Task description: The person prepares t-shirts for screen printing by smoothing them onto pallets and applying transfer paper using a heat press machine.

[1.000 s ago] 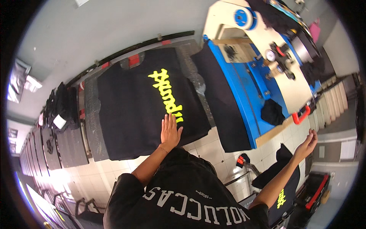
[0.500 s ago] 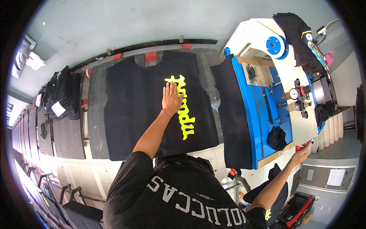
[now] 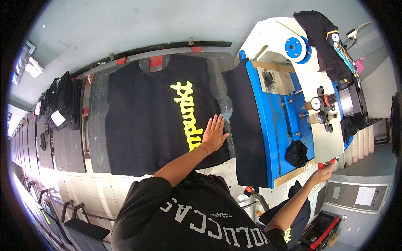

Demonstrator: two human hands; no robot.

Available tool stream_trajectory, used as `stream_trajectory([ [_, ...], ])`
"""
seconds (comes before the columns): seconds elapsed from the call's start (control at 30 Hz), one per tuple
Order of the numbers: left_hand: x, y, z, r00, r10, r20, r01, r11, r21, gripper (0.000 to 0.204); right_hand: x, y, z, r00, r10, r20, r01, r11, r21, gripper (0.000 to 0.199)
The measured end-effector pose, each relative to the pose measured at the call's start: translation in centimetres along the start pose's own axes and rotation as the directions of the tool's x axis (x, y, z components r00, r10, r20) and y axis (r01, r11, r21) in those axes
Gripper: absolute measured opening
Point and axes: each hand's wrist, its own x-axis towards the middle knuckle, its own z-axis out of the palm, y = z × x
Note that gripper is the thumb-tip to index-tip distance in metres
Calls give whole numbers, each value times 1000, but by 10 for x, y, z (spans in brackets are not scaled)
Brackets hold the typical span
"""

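Observation:
A black garment piece (image 3: 138,113) with a wavy yellow lettered print (image 3: 183,100) lies flat on a dark board. My left hand (image 3: 215,133) rests open on its right border, fingers stretched and close together, beside the lower end of the print. My right hand (image 3: 323,173) reaches to the near right corner of a blue and cream press machine (image 3: 268,121). Its fingers are closed at a small red handle (image 3: 333,160) there; the grip is partly hidden. A second black cloth panel (image 3: 247,129) hangs over the press's left side.
Dark cloth pieces (image 3: 65,102) are heaped on boards at the left. A pressure gauge (image 3: 317,103) sits on the press, with a printed black garment (image 3: 320,37) draped on top. A bunched black cloth (image 3: 296,153) lies at its near edge. Metal frames stand at lower left.
My left hand has slid from the print rightward and nearer, onto the garment's right border. My right hand stays at the red handle. The whole view has shifted slightly.

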Motion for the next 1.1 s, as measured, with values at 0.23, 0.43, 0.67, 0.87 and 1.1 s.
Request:
stream_trajectory([
  [0.23,-57,57,0,992,-30,126,13,991,135,73,-8,-16,4,996,81,20,-83,988,129,46],
  [0.43,-91,78,2,982,-186,25,180,971,155,77,-4,-1,-1,966,-232,116,210,962,173,42],
  [0.67,-133,44,0,777,-577,-253,615,781,106,72,0,3,-1,909,-406,93,377,897,231,25],
  [0.87,-148,59,7,760,-596,-258,627,778,50,72,0,-3,0,902,-429,44,403,876,266,23],
  [1.1,-182,46,-3,701,-653,-286,683,730,8,70,1,-12,-5,909,-410,73,386,896,219,22],
])
